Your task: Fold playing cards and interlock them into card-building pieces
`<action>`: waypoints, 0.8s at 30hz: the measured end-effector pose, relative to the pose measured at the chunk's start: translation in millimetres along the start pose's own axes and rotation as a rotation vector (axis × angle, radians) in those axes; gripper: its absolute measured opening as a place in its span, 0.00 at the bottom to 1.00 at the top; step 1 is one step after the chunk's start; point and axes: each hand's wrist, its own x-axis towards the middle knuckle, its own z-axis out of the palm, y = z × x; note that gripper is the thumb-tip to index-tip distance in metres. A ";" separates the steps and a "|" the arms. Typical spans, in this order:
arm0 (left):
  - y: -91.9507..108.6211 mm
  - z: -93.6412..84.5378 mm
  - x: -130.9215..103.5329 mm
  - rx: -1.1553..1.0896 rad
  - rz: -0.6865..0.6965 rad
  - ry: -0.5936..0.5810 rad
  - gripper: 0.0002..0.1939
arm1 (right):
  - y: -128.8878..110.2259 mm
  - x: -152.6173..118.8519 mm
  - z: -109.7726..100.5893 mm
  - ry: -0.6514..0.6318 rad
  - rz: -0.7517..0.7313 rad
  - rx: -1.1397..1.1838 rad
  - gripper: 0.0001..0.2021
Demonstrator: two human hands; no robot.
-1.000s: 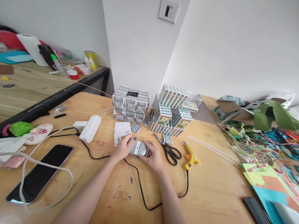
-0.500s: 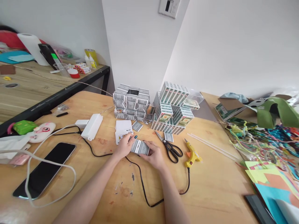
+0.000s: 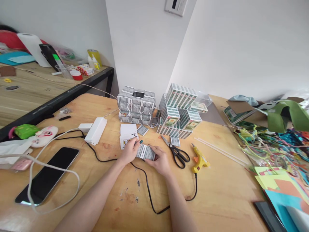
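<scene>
Between my two hands is a small block of folded playing cards (image 3: 145, 152) with grey patterned backs. My left hand (image 3: 130, 151) grips its left end, thumb on top. My right hand (image 3: 159, 160) wraps round its right end. Just behind my left hand lies a pile of playing cards (image 3: 127, 130), some face up. A loose card (image 3: 142, 130) rests face down beside the pile. Farther back stands a hollow structure built from folded cards (image 3: 136, 104). Black-handled scissors (image 3: 179, 155) lie right of my right hand, partly over another card (image 3: 175, 141).
A yellow glue gun (image 3: 200, 161) with a black cord lies at the right, near clear glue sticks (image 3: 220, 151). Stacked card boxes (image 3: 180, 111) stand behind. At the left are a phone (image 3: 48, 175), a white power strip (image 3: 96, 130) and cables. Coloured paper (image 3: 277, 183) covers the right edge.
Both hands keep hold of the card block in nearly the same pose. The whole view has shifted very slightly.
</scene>
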 end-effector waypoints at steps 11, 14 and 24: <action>1.8 0.7 -1.0 -0.009 0.000 -0.002 0.11 | -2.2 -1.3 1.0 -0.008 -0.061 0.002 0.26; 1.1 1.4 -0.7 -0.005 -0.003 -0.015 0.11 | -0.1 -1.3 1.6 -0.006 -0.052 -0.027 0.27; 6.4 2.1 -7.0 -0.061 0.027 -0.080 0.09 | -2.2 -1.0 -6.9 0.003 -0.067 -0.053 0.27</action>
